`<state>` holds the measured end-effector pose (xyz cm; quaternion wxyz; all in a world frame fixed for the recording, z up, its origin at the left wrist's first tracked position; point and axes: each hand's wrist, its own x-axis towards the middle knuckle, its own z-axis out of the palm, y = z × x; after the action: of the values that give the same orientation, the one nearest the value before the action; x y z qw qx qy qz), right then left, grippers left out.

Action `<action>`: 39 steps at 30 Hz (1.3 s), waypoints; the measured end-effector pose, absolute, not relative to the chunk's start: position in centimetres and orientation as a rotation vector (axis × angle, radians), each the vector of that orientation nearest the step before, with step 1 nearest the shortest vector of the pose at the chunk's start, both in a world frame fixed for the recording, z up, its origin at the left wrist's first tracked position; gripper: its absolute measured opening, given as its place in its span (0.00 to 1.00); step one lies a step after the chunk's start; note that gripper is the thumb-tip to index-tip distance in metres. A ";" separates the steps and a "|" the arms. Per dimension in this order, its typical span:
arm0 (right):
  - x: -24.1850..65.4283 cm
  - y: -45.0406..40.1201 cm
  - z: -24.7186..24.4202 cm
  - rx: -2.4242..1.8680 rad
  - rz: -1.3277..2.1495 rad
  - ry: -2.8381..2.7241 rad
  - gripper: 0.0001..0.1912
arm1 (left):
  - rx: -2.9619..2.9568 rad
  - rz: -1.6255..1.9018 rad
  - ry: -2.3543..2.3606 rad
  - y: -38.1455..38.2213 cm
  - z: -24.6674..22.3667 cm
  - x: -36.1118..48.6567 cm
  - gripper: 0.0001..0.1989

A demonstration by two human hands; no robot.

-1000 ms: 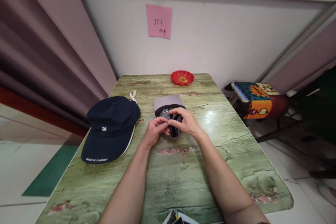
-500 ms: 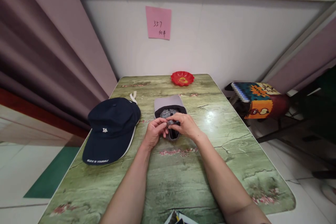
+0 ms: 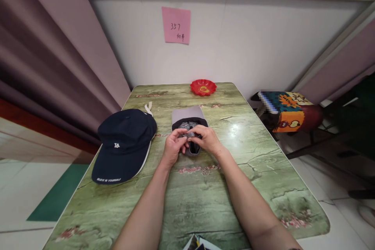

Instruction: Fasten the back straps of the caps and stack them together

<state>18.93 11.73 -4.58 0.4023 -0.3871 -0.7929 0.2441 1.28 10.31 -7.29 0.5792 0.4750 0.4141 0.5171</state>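
Observation:
A grey cap [image 3: 188, 113] lies upside down on the table, its brim pointing away from me and its dark inside showing. Both hands meet over its near, back part. My left hand [image 3: 174, 145] pinches the cap's grey back strap from the left. My right hand [image 3: 206, 140] grips the same strap from the right, with thumb and fingers pressed together. Fingers cover part of the strap, so its fastening is hard to make out. To the left rests a navy cap [image 3: 125, 140] with white lettering, its brim towards me.
The green wood-patterned table [image 3: 263, 179] carries a red scalloped dish [image 3: 203, 87] at its far edge. Papers or cards [image 3: 202, 243] lie at the near edge. A pink note [image 3: 176, 25] is stuck on the wall. To the right stands a stool with a colourful cover [image 3: 288, 113].
My fingers have shifted slightly on the grey cap's strap, the left hand's fingers reaching a little higher and closer to the right hand. The caps stay where they were.

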 end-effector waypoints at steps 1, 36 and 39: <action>18.9 11.8 -4.7 -0.989 0.643 -1.947 0.09 | 1.152 1.277 1.012 10.3 -7.2 1.4 0.19; 18.2 11.9 -6.0 -0.915 0.605 -1.947 0.11 | 0.978 1.156 0.946 10.4 -7.6 1.1 0.12; 18.3 11.8 -6.1 -0.928 0.552 -1.972 0.11 | 1.050 1.141 0.976 10.5 -7.7 1.2 0.12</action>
<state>18.25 11.84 -6.13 0.4320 -0.3723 -0.7910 0.2214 1.22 10.45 -7.66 0.6087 0.4548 0.4227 0.4939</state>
